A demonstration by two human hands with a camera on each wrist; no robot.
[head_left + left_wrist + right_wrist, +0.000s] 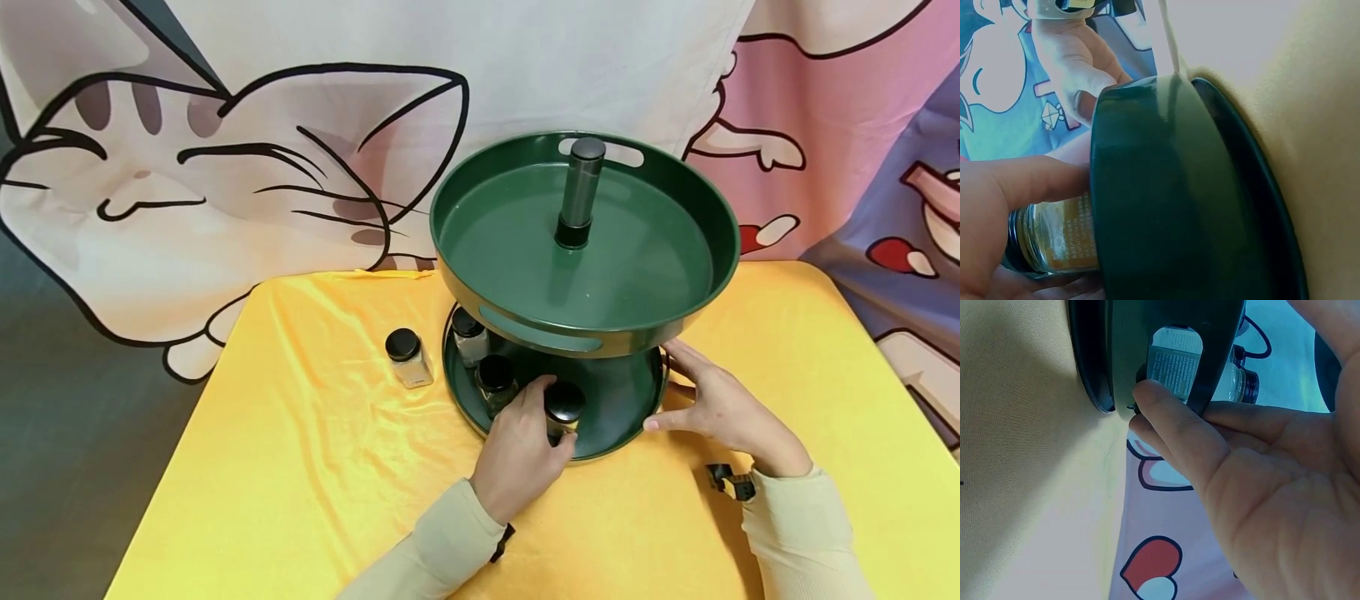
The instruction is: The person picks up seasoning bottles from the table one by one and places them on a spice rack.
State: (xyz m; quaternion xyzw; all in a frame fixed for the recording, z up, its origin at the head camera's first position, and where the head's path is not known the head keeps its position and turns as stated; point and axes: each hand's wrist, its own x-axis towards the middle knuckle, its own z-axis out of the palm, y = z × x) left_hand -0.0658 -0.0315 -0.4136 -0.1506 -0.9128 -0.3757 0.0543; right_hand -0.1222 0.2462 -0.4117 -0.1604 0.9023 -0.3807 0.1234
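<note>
My left hand grips a small glass jar with a black lid at the front of the lower green tray. In the left wrist view, thumb and fingers are on either side of this jar, its base hidden behind the tray wall. Two more black-lidded jars, a pale-filled one and a darker one, stand on the tray's left side. My right hand touches the right rim with extended fingers. The right wrist view shows its fingertips at the cut-out handle of the tray wall.
Above the lower tray sits a wider green tray with a central post, covering its back part. Left of the stand, another black-lidded jar stands on the yellow cloth. A cartoon-printed curtain hangs behind the table.
</note>
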